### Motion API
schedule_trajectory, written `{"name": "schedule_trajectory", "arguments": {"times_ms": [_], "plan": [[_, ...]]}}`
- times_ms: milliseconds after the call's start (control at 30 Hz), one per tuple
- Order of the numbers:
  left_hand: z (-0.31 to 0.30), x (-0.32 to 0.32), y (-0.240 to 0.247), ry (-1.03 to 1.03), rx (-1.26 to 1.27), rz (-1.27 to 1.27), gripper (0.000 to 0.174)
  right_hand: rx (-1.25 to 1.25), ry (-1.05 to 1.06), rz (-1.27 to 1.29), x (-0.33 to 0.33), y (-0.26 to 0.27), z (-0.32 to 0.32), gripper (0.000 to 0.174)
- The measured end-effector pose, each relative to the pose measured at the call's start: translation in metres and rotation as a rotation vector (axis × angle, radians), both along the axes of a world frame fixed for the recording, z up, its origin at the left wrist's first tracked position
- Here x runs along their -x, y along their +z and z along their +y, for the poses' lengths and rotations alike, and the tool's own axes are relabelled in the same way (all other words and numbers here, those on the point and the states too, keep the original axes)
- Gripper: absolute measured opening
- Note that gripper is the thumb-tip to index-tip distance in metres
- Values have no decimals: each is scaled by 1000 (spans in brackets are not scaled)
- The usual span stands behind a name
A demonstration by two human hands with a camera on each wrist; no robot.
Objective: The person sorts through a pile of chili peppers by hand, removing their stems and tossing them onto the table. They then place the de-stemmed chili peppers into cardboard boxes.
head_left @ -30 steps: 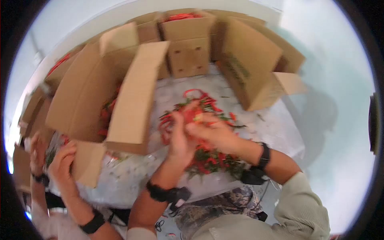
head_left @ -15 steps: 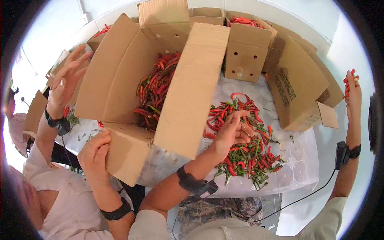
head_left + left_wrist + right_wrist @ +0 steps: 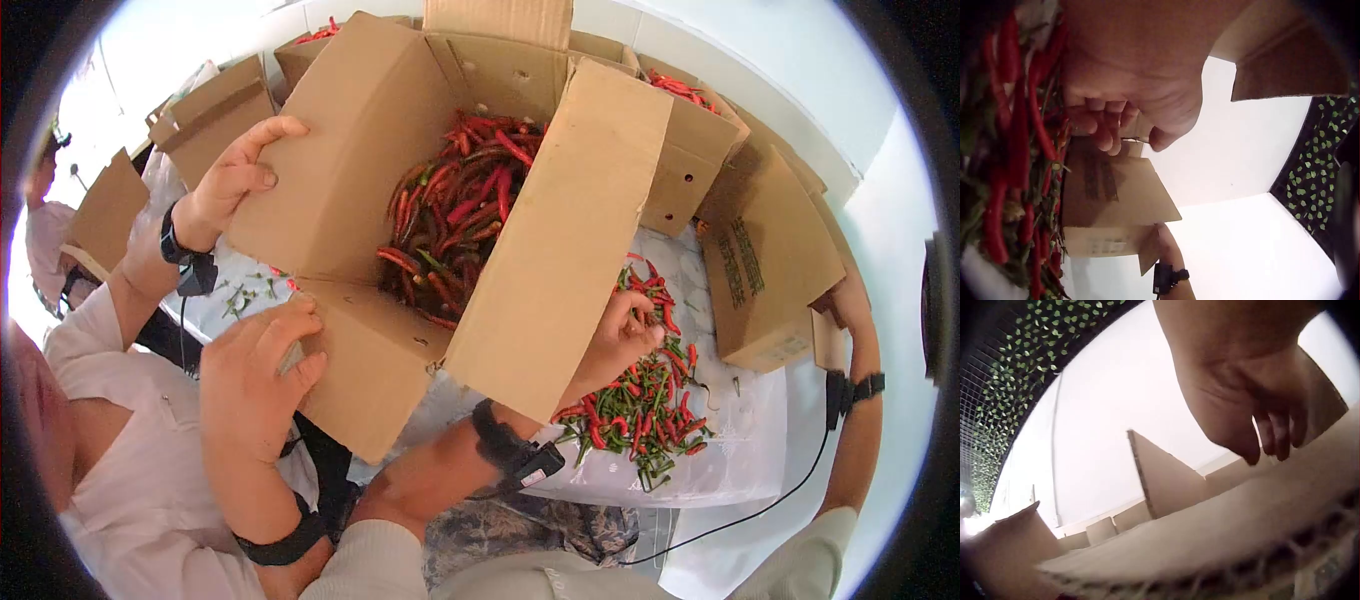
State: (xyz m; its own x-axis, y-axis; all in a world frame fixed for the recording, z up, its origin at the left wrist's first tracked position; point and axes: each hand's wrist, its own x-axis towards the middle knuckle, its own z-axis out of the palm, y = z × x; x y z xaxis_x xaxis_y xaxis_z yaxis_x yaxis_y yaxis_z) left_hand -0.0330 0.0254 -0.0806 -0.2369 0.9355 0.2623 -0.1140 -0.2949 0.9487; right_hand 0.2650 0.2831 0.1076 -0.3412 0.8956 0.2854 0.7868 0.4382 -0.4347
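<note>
A heap of red chili peppers [image 3: 640,415] with green stems lies on the white-covered table. Just over it is my left hand [image 3: 632,335], its fingers loosely bent and no pepper seen in them; a cardboard flap crosses in front of that forearm. My right hand [image 3: 1247,400] reaches over the rim of the right-hand cardboard box [image 3: 765,270], fingers hanging down behind a flap [image 3: 1222,519]. No pepper shows between its fingertips. In the head view that hand is mostly hidden by the box.
A large open box [image 3: 330,170] with many chili peppers [image 3: 465,205] stands left of the heap. Another person's hands [image 3: 240,180] are at its side and lower flap. More boxes, one with peppers [image 3: 685,92], line the wall.
My hands were together over the heap; my right hand then rose to the right with red chili peppers and is now lowered at the right-hand box. The other person's raised hand came to the large box.
</note>
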Motion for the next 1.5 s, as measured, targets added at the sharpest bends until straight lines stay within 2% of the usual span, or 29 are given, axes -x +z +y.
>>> {"name": "schedule_trajectory", "arguments": {"times_ms": [67, 100, 200, 267, 300, 333, 367, 400, 500, 533, 600, 633, 700, 733, 833, 933, 1033, 1067, 1167, 1233, 1267, 1333, 1367, 1400, 1433, 1500], "plan": [[-6, -1, 1, 96, -26, 233, 37, -346, -35, 35, -8, 1, -7, 26], [-10, -2, 4, 82, -32, 293, 36, -523, -38, 61, -18, -4, -13, 24], [-14, -2, 14, 56, -64, 478, 32, -580, -27, 278, -15, -30, -95, 17], [-15, -4, 13, 80, -87, 596, 31, -351, 53, 45, -14, -69, -156, 17], [-15, -5, 13, 90, -86, 620, 31, -359, 353, -173, 4, -76, -189, 25], [-15, -4, 13, 106, -94, 650, 32, -52, 456, -102, 29, -84, -213, 37], [-15, -3, 16, 127, -102, 680, 32, 251, 465, -91, 46, -88, -231, 50], [-17, -2, 20, 87, -11, 747, 38, 382, 538, -151, 48, -101, -232, 60], [-17, -1, 18, 112, -169, 867, 46, 214, 619, -311, 70, -119, -228, 60], [-20, 0, 21, 28, -91, 902, 54, 159, 655, -256, 76, -126, -220, 57], [-21, 2, 15, -17, -103, 1012, 56, 75, 706, -152, 86, -138, -199, 51], [-20, 2, 9, -61, -113, 1057, 56, 85, 735, -179, 90, -141, -187, 44], [-16, 3, 10, -112, -44, 1034, 48, 53, 778, -152, 97, -149, -163, 31], [-13, 5, 6, -58, -119, 1045, 34, 1, 799, -100, 98, -153, -153, 26], [-14, 7, 16, -27, 194, 776, 21, 194, 723, 215, 97, -162, -131, 22], [-8, 14, 3, 98, 175, 468, 15, 588, 480, 422, 91, -160, -129, 29], [-7, 11, 13, 174, 274, 192, 17, 462, 509, 396, 85, -166, -122, 29], [-8, 11, 16, 176, 298, 170, 22, 355, 486, 377, 84, -169, -121, 29], [-6, 10, 9, 330, 199, 462, 21, 32, 419, 261, 85, -173, -121, 27], [-9, 7, 19, 388, 117, 755, 22, -183, 399, 117, 85, -170, -124, 25], [-9, 5, 20, 412, 82, 897, 22, -230, 444, 146, 87, -171, -127, 25], [-11, 5, 14, 301, 36, 1008, 25, -344, 545, 217, 98, -169, -139, 24], [-12, 6, 13, 245, 14, 1064, 26, -269, 628, 202, 103, -170, -146, 24], [-13, -1, 22, 206, 117, 1205, 31, -191, 709, 188, 108, -173, -154, 25], [-12, -6, 22, 230, 117, 1198, 30, -115, 786, 175, 114, -176, -162, 25], [-10, -11, 20, 275, 118, 1183, 28, -114, 755, 74, 120, -179, -168, 23]]}}
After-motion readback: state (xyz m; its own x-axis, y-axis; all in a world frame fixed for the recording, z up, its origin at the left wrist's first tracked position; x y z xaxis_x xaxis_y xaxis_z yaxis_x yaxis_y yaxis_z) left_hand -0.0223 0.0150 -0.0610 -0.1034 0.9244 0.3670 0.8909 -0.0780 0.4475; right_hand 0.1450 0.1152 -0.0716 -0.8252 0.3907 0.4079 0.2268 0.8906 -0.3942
